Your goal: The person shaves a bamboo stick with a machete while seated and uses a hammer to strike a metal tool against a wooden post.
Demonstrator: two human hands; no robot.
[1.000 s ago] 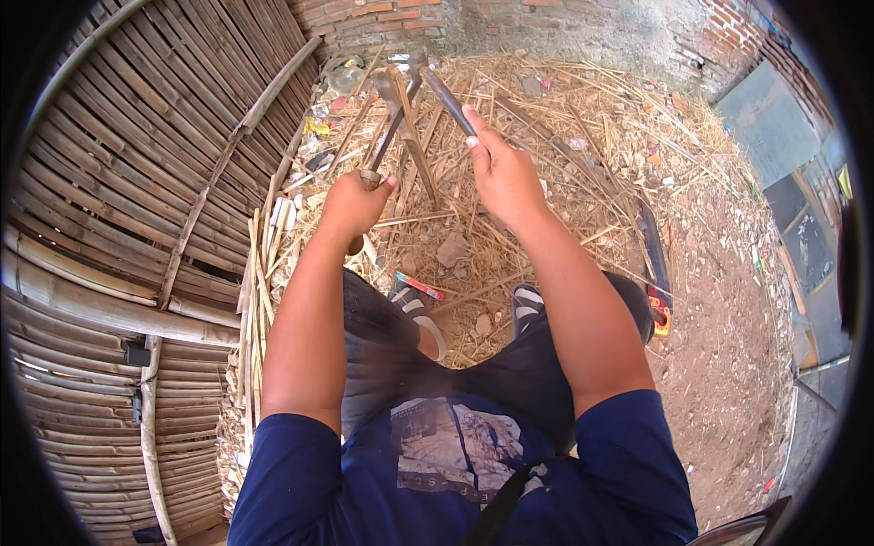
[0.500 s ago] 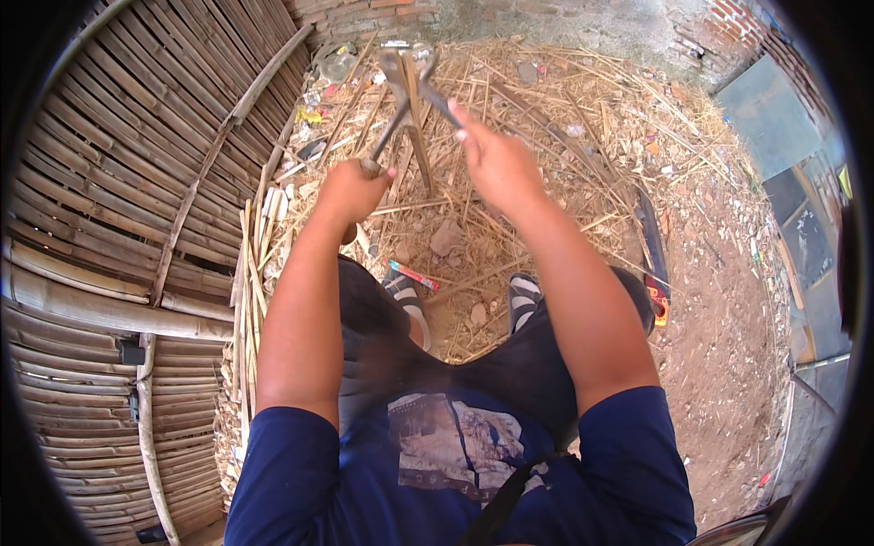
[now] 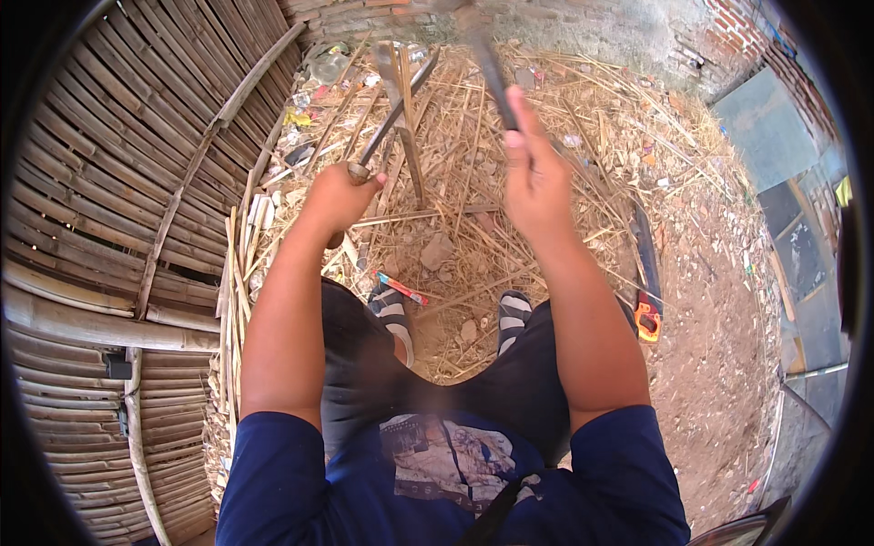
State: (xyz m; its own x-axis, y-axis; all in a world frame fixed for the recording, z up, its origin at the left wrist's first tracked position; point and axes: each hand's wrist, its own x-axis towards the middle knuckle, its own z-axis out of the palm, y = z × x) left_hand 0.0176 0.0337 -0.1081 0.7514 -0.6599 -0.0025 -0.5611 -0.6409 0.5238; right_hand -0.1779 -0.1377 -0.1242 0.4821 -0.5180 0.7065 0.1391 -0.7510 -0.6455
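My left hand point(image 3: 339, 202) is closed round the wooden handle of a machete point(image 3: 371, 146). Its dark blade slants up and away, crossing an upright strip of bamboo or wood point(image 3: 410, 156) that looks split at its top. To the right, my right hand point(image 3: 535, 177) grips a hammer point(image 3: 492, 75) by its dark handle, held up and apart from the blade. Motion blurs the hammer, and its head runs into the upper edge of the picture. The strip's lower end meets the litter in front of my feet.
Straw and splinters point(image 3: 482, 214) cover the ground. A handsaw point(image 3: 648, 320) with an orange handle lies to the right. Bamboo strips point(image 3: 235, 300) lean along the slatted bamboo wall point(image 3: 118, 182) on the left. A brick wall point(image 3: 583, 41) closes the far side. A red wrapper point(image 3: 402, 288) lies near my left foot.
The hammer, beside the blade's far end before, has lifted away up and to the right with my right hand. My left hand still holds the machete across the strip.
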